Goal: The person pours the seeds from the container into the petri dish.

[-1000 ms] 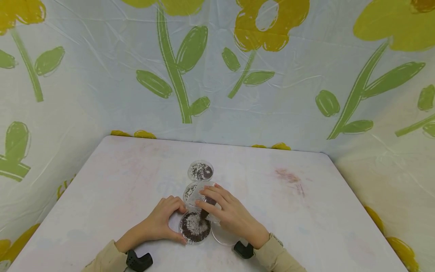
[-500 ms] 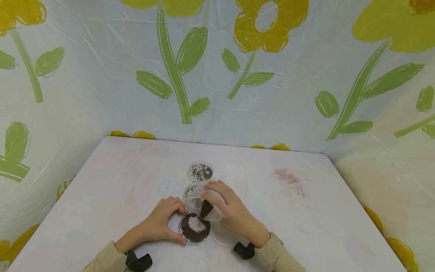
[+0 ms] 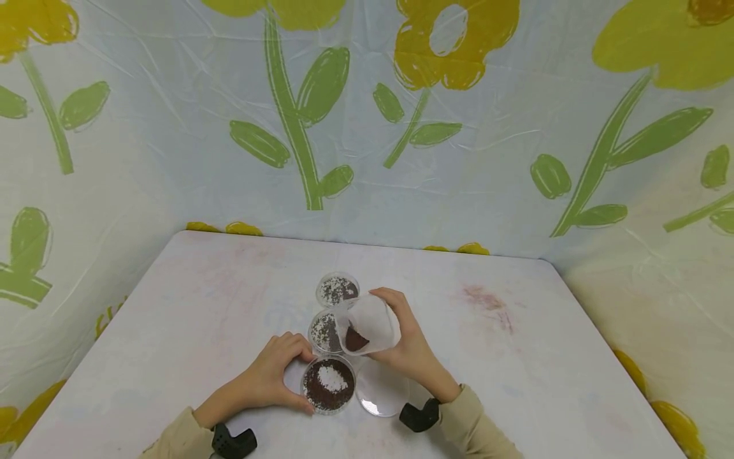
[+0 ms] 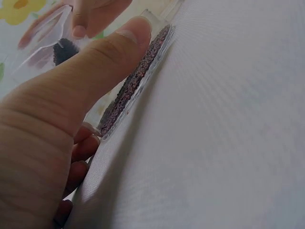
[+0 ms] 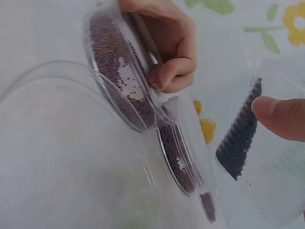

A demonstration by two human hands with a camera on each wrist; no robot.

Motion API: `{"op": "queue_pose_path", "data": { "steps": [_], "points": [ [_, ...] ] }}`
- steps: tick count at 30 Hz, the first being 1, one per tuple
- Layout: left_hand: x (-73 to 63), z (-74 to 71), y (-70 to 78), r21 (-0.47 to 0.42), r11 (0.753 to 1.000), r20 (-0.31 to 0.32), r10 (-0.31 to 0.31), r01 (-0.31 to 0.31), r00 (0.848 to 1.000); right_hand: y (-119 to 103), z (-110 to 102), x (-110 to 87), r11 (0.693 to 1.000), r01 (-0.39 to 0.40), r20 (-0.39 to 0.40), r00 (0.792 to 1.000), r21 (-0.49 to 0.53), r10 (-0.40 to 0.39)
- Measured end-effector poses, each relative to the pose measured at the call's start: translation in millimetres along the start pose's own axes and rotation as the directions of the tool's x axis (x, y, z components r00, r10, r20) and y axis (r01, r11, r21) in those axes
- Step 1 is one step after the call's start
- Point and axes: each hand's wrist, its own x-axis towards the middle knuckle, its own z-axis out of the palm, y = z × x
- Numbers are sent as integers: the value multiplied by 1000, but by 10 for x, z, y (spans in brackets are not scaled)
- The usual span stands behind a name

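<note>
My left hand (image 3: 266, 377) holds the near petri dish (image 3: 321, 398) between thumb and fingers, on the table. Dark reddish-brown grains cover most of its bottom, with a white patch showing. In the left wrist view the thumb (image 4: 128, 40) lies along the dish's rim. My right hand (image 3: 414, 347) grips a clear plastic cup (image 3: 375, 317), raised and tilted over the table, right of the middle dish. Some dark grains (image 3: 357, 340) rest inside the cup; the right wrist view shows them as a dark wedge near the thumb (image 5: 279, 117).
Two more petri dishes, a middle one (image 3: 322, 331) and a far one (image 3: 334, 288), stand in a line behind, both with scattered grains. A clear round dish or lid (image 3: 381, 392) lies right of the near dish. Flowered cloth (image 3: 367, 178) hangs behind the white table (image 3: 516, 382).
The right hand has lifted the cup away from the near dish, up and to the right, and tipped it back. Grains in the near dish have spread more thickly. The left hand stays put.
</note>
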Motion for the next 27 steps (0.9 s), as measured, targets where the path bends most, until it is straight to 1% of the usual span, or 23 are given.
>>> {"op": "queue_pose_path", "data": {
  "steps": [2, 3, 5, 6, 8, 11, 15, 19, 21, 23, 25, 27],
  "points": [
    [-3, 4, -4, 3, 1000, -5, 10, -9, 1000, 73, -32, -14, 992, -97, -5, 995, 84, 98],
    [-4, 6, -4, 6, 1000, -9, 15, -15, 1000, 129, -47, -23, 981, -141, -9, 990, 132, 143],
    [-7, 10, -4, 11, 1000, -15, 28, -28, 999, 276, -79, -58, 952, -230, -25, 970, 204, 240],
    [-8, 12, -5, 10, 1000, -16, 30, -30, 999, 356, -96, -75, 938, -261, -38, 960, 229, 276],
    [-7, 12, 0, 9, 999, -18, 34, -34, 999, 519, -133, -106, 920, -297, -71, 943, 257, 325],
    [-4, 12, 4, 4, 999, -17, 32, -32, 999, 715, -199, -150, 898, -323, -118, 921, 297, 370],
    [-1, 5, 11, 1, 999, -18, 34, -34, 999, 928, -286, -216, 886, -309, -164, 910, 346, 381],
    [0, -2, 15, 1, 999, -22, 38, -38, 999, 1114, -360, -286, 883, -305, -207, 896, 357, 394],
    [-1, -4, 17, 6, 999, -23, 42, -42, 999, 1178, -390, -317, 878, -324, -220, 883, 352, 414],
    [-3, -6, 18, 5, 999, -19, 34, -34, 999, 1223, -415, -338, 871, -342, -230, 871, 353, 435],
    [-3, -8, 18, 3, 1000, -14, 26, -26, 1000, 1255, -435, -351, 858, -359, -233, 858, 367, 459],
    [-2, -10, 17, 2, 1000, -12, 24, -24, 1000, 1274, -452, -357, 839, -365, -231, 847, 403, 479]
  ]
}}
